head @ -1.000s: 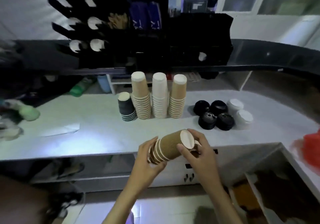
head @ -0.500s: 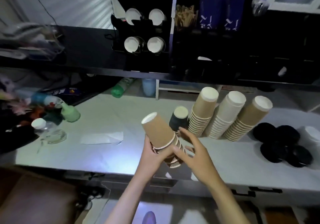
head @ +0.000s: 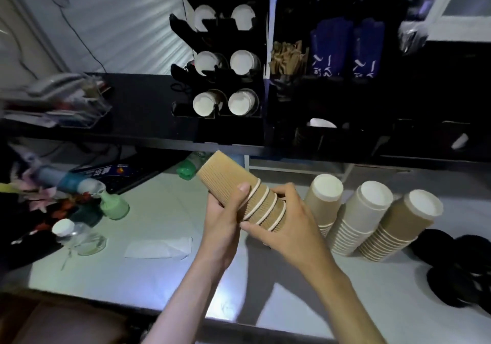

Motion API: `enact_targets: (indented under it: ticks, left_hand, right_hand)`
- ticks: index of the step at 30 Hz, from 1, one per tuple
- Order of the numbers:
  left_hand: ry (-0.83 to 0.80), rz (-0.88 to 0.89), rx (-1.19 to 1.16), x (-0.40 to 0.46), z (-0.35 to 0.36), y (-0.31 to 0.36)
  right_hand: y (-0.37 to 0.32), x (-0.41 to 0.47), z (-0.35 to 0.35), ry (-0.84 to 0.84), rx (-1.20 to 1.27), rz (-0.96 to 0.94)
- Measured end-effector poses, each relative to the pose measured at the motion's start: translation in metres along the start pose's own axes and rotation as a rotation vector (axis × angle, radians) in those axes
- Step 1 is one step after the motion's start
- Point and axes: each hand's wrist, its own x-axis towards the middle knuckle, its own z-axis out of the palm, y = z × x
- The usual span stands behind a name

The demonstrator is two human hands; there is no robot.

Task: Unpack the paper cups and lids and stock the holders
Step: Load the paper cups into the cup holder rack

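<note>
A short stack of brown ribbed paper cups (head: 231, 184) is held above the white counter (head: 159, 264), tilted with its closed end up and to the left. My left hand (head: 225, 227) grips the stack from below, thumb across the ribs. My right hand (head: 287, 224) holds the rim end, fingers curled round it. The black cup holder (head: 225, 62) on the shelf behind shows several white cup mouths in its slots. Three upside-down cup stacks (head: 366, 216) stand on the counter at the right, and black lids (head: 459, 272) lie at the far right.
A black organizer (head: 337, 51) with wooden stirrers and blue packets stands right of the holder. A white napkin (head: 159, 248), bottles (head: 111, 205) and clutter lie on the counter's left. A green bottle (head: 188, 168) lies under the shelf.
The view has swung left and closer to the cup holder. The held stack has turned from lying with its base toward the right to pointing up-left toward the holder.
</note>
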Motion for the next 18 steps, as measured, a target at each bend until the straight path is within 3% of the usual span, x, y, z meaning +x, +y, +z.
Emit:
enact_targets:
  ticks: [9, 18]
  left_hand:
    - [0.057, 0.153, 0.022, 0.039, 0.051, 0.029]
    - [0.068, 0.203, 0.029, 0.061, 0.055, 0.056]
  right_hand:
    - [0.0, 0.058, -0.029, 0.092, 0.038, -0.192]
    - [-0.017, 0.09, -0.03, 0.126, 0.064, -0.236]
